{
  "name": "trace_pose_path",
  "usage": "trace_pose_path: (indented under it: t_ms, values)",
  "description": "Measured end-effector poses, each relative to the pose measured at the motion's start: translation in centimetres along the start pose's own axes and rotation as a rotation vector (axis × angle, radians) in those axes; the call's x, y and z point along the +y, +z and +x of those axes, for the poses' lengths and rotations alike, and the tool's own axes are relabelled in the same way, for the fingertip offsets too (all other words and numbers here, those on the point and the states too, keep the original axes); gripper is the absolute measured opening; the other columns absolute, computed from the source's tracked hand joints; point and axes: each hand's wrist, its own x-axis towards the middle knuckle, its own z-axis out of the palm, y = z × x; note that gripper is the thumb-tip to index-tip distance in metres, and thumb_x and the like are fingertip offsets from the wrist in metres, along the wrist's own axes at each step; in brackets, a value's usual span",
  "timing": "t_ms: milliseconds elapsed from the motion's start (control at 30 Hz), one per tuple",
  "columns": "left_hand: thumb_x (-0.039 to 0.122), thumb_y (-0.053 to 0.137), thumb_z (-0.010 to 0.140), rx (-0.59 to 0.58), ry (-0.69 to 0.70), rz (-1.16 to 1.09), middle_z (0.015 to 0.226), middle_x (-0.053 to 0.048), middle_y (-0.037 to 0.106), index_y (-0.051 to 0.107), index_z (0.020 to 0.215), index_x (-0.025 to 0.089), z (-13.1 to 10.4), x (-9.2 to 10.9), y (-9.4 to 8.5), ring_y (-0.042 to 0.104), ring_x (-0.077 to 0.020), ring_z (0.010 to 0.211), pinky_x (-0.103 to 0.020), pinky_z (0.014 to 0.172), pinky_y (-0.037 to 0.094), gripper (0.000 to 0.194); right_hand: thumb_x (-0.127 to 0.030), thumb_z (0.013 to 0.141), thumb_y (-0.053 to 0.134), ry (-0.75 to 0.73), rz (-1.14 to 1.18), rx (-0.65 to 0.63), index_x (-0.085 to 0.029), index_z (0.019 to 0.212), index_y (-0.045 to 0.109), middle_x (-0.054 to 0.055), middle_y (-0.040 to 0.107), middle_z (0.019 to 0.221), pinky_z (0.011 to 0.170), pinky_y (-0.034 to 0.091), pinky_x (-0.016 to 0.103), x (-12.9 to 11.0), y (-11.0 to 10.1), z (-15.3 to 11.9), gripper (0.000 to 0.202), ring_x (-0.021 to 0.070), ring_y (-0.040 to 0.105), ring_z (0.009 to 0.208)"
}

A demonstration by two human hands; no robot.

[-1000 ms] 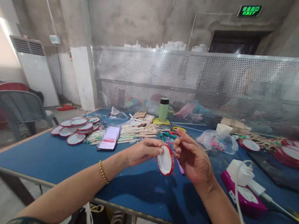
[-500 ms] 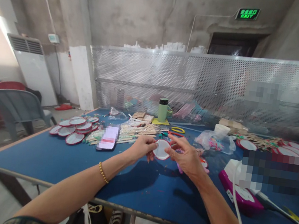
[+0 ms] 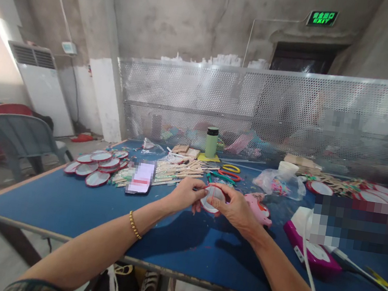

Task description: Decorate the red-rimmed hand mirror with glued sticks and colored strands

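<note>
One blue table (image 3: 60, 213) spans the lower frame, its right end cut off. On the right, a pixelated patch (image 3: 357, 224) keeps us from seeing what lies there. Just below centre, our right hand (image 3: 237, 209) and left hand (image 3: 185, 194) curl inward, some fingertips hidden. Left of centre, we see a phone (image 3: 141, 177), partly blurred. Smallest, between the hands, a red-rimmed white disc (image 3: 210, 202) is pinched from both sides, thumbs and fingers covering parts of its rim.

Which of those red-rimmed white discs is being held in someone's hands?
The middle disc, held between the left hand and right hand; the other discs lie grouped on the blue table, off to either side.
</note>
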Motion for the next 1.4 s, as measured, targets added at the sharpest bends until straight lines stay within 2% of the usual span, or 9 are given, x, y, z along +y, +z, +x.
trace_pose_path:
  t_ms: [300, 500, 667, 867, 1033, 1233, 1400]
  values:
    - [0.042, 0.062, 0.080, 0.027, 0.039, 0.021, 0.045, 0.000, 0.057, 0.053, 0.065, 0.017, -0.1, 0.1, 0.2, 0.054, -0.0122, 0.035, -0.021, 0.036, 0.043, 0.031, -0.050, 0.067, 0.077, 0.062, 0.066, -0.008, -0.016, 0.088, 0.069, -0.001, 0.065, 0.066, 0.047, 0.051, 0.026, -0.1, 0.2, 0.0, 0.040, 0.0138, 0.057, 0.053]
    - [0.036, 0.056, 0.080, 0.156, 0.080, -0.016, 0.045, 0.001, 0.057, 0.053, 0.066, 0.018, -0.3, 0.7, 0.7, 0.055, -0.0135, 0.038, -0.023, 0.037, 0.045, 0.023, -0.050, 0.068, 0.077, 0.057, 0.254, 0.039, -0.018, 0.093, 0.072, 0.002, 0.070, 0.076, 0.056, 0.055, 0.030, -0.5, 0.9, -0.2, 0.041, 0.0185, 0.062, 0.067]
    - [0.034, 0.055, 0.077, 0.229, 0.091, -0.054, 0.048, 0.002, 0.056, 0.055, 0.067, 0.017, -0.3, 1.2, 0.7, 0.054, -0.0128, 0.038, -0.023, 0.036, 0.045, 0.020, -0.049, 0.069, 0.077, 0.059, 0.406, -0.005, -0.019, 0.094, 0.073, 0.003, 0.071, 0.084, 0.061, 0.052, 0.029, -0.5, 1.5, -0.2, 0.039, 0.0182, 0.062, 0.074]
    - [0.030, 0.055, 0.074, 0.267, 0.087, -0.078, 0.049, 0.002, 0.058, 0.058, 0.068, 0.015, -0.2, 1.2, 0.4, 0.054, -0.0126, 0.039, -0.022, 0.036, 0.044, 0.016, -0.042, 0.066, 0.082, 0.107, 0.541, -0.031, -0.019, 0.086, 0.074, 0.003, 0.070, 0.083, 0.066, 0.050, 0.030, -0.3, 1.9, -0.3, 0.031, 0.0159, 0.060, 0.073]
    - [0.029, 0.054, 0.076, 0.265, 0.096, -0.104, 0.046, 0.003, 0.055, 0.058, 0.068, 0.016, -0.1, 1.2, 0.2, 0.054, -0.0121, 0.038, -0.022, 0.037, 0.044, 0.016, -0.036, 0.067, 0.081, 0.150, 0.674, -0.040, -0.020, 0.087, 0.073, 0.002, 0.069, 0.084, 0.074, 0.051, 0.032, 0.0, 2.0, -0.1, 0.027, 0.0152, 0.060, 0.074]
    - [0.030, 0.055, 0.078, 0.281, 0.092, -0.105, 0.044, 0.003, 0.054, 0.057, 0.067, 0.016, 0.0, 1.0, 0.1, 0.054, -0.0120, 0.037, -0.022, 0.036, 0.044, 0.018, -0.017, 0.061, 0.071, 0.168, 0.704, -0.079, -0.021, 0.083, 0.073, 0.002, 0.070, 0.085, 0.081, 0.049, 0.034, -0.1, 2.0, -0.1, 0.022, 0.0173, 0.061, 0.080]
    - [0.028, 0.053, 0.077, 0.283, 0.112, -0.099, 0.046, 0.004, 0.055, 0.056, 0.066, 0.017, 0.1, 1.0, 0.1, 0.053, -0.0115, 0.037, -0.022, 0.035, 0.044, 0.016, -0.012, 0.056, 0.059, 0.138, 0.674, -0.116, -0.024, 0.080, 0.070, 0.002, 0.071, 0.086, 0.084, 0.050, 0.038, -0.5, 2.2, -0.2, 0.029, 0.0219, 0.063, 0.088]
